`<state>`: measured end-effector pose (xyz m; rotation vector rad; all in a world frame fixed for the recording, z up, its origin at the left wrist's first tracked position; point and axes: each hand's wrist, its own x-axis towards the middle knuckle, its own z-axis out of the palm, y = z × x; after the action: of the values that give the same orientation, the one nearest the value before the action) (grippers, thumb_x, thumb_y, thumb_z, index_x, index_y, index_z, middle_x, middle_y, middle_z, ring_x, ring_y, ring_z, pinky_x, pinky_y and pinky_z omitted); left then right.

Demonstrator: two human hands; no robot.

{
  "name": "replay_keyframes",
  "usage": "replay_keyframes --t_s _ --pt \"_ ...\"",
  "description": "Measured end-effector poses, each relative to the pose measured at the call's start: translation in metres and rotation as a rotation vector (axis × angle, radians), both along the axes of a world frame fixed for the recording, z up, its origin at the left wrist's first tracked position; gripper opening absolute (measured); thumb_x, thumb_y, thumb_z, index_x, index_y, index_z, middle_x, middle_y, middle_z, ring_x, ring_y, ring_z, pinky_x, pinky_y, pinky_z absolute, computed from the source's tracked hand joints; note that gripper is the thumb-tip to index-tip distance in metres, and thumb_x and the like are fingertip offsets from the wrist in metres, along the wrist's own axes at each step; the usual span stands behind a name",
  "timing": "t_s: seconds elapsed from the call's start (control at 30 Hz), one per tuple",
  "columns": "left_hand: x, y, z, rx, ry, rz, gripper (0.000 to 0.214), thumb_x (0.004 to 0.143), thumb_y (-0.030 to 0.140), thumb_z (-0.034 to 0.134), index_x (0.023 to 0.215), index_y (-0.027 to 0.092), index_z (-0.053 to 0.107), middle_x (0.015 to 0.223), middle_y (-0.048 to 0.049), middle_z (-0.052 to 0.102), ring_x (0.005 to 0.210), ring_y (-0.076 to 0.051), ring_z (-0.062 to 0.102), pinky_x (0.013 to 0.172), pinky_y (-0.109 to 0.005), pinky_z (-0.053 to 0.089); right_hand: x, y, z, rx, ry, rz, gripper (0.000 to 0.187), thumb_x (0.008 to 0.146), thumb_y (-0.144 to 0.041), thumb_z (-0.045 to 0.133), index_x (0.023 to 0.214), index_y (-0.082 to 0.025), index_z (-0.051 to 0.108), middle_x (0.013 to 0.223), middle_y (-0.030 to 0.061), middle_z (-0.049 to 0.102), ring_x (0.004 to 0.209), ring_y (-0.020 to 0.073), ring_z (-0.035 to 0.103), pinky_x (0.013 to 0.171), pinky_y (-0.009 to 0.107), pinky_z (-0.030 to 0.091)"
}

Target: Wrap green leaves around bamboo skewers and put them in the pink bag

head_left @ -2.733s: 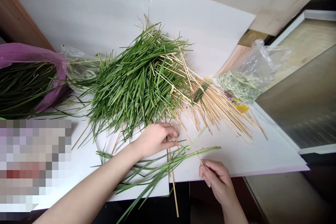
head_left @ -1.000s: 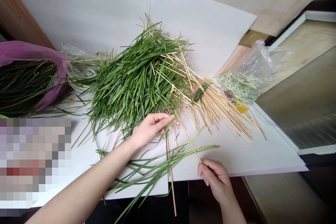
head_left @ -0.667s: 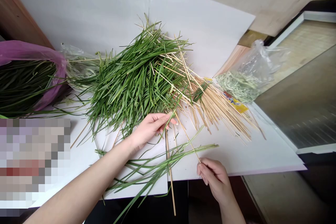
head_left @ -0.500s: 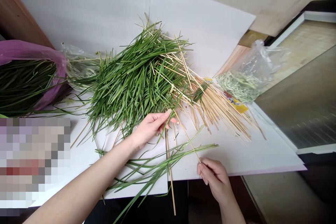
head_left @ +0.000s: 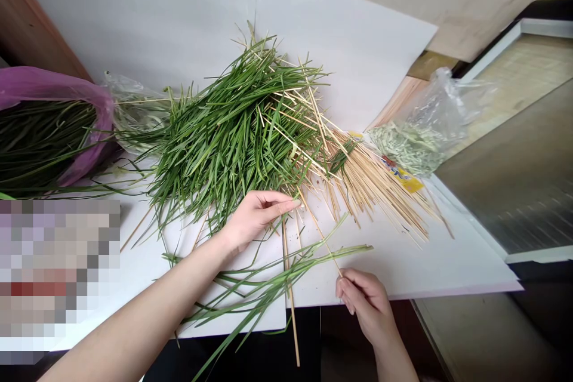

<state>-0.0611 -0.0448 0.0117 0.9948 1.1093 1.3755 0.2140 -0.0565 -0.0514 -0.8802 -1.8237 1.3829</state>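
Observation:
A big heap of green chive leaves (head_left: pixel 233 131) lies on white paper sheets (head_left: pixel 349 48). My left hand (head_left: pixel 255 218) reaches to the heap's near edge, fingers pinched on a green leaf. My right hand (head_left: pixel 362 301) is closed at the paper's front edge, holding the lower end of a thin bamboo skewer (head_left: pixel 322 237) that slants up toward the heap. Several loose leaves (head_left: pixel 277 277) lie across the paper between my hands. Another skewer (head_left: pixel 292 304) lies over the front edge.
A fan of bamboo skewers (head_left: pixel 380 188) on a yellow wrapper lies to the right of the heap. A clear bag of pale trimmings (head_left: pixel 425 131) sits further right. A purple bag of greens (head_left: pixel 49 131) is at the left, with a clear bag (head_left: pixel 134 110) beside it.
My left hand moved up from the loose leaves to the heap's edge and closed its fingers on a leaf. My right hand stayed put with its skewer.

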Motion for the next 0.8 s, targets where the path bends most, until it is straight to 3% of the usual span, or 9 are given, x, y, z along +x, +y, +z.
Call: replay_keyframes --t_s 0.53,0.8 --pt "-0.0047 0.001 0.0 0.004 -0.106 0.011 0.019 0.074 0.031 0.085 0.081 0.016 0.077 0.077 -0.0033 0.075 0.07 -0.012 0.064 0.068 -0.024 0.048 -0.0003 0.0 0.0005 0.001 0.018 -0.002 0.043 0.104 -0.041 0.054 0.067 -0.02 0.06 0.056 -0.0037 0.041 0.047 0.0152 0.037 0.049 0.029 0.026" --pt "-0.0061 0.0006 0.0065 0.07 -0.165 0.091 0.019 0.071 0.027 0.087 0.074 0.015 0.072 0.069 -0.0009 0.073 0.066 -0.011 0.065 0.075 -0.025 0.052 -0.0008 -0.0001 0.0012 0.038 -0.026 -0.007 0.045 0.104 -0.043 0.052 0.066 -0.02 0.059 0.053 -0.0039 0.038 0.047 0.0161 0.037 0.049 0.029 0.027"
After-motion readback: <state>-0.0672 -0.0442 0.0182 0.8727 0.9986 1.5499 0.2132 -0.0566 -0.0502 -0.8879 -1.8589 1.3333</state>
